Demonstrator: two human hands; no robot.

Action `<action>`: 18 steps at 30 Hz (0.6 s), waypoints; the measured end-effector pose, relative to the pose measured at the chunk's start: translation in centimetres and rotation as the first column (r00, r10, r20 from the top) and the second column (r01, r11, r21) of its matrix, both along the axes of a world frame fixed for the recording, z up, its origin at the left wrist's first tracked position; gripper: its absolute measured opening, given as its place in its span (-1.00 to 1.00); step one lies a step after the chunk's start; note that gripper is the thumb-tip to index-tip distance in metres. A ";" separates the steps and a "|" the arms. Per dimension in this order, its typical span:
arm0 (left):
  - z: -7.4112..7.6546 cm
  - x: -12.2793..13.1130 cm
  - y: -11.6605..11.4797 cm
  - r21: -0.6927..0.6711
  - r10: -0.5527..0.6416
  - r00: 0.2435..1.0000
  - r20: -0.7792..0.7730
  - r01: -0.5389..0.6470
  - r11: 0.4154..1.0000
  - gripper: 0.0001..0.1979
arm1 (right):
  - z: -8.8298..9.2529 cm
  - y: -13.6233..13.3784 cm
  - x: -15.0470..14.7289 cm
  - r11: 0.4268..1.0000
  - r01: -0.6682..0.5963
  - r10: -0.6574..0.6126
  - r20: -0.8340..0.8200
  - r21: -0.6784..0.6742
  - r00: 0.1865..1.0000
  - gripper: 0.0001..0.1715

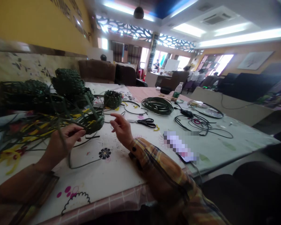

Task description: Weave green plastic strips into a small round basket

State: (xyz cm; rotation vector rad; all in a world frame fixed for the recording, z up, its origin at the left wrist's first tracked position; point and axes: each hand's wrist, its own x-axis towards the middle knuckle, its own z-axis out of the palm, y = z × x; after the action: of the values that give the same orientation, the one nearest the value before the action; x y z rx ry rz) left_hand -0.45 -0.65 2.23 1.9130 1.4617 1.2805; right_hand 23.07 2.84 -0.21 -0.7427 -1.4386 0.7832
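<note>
Mid-weave, our left hand (65,139) pinches a green strip (69,164) at the basket (95,122); our open, empty right hand (121,128) should next steady it.

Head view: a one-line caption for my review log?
Left hand pinches a green strip of a half-woven basket; right hand hovers open beside it, scissors nearby on the table.

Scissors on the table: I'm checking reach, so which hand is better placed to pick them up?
Right, probably. The right hand is open, empty and beside the scissors; the left hand pinches a green strip.
</note>
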 end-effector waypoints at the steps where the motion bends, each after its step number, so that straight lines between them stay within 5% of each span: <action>1: 0.0 0.1 -0.1 0.085 0.022 0.992 -0.121 -0.012 0.996 -0.76 | 0.1 -0.1 0.0 1.000 -0.021 0.021 0.019 -0.001 1.000 -0.56; 5: 0.0 1.0 -0.8 0.310 -0.021 0.917 -0.398 0.155 0.938 -0.77 | -0.1 -0.3 -0.4 0.971 -0.195 0.201 0.035 -0.138 0.979 -0.48; 10: -0.1 1.5 -1.0 0.412 0.016 0.884 -0.466 0.201 0.889 -0.76 | -0.5 -0.4 -1.0 0.870 -0.406 0.383 -0.133 -0.280 0.914 -0.59; 18: -0.1 1.9 -1.4 0.381 0.039 0.872 -0.487 0.172 0.908 -0.74 | -0.7 -0.3 -1.2 0.870 -0.439 0.393 -0.223 -0.224 0.892 -0.73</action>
State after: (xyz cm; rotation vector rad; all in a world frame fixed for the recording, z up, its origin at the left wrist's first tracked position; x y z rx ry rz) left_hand 1.50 -2.02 2.09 2.7062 1.3956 1.1994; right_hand 21.92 2.50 -0.92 -0.5508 -1.3663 1.3704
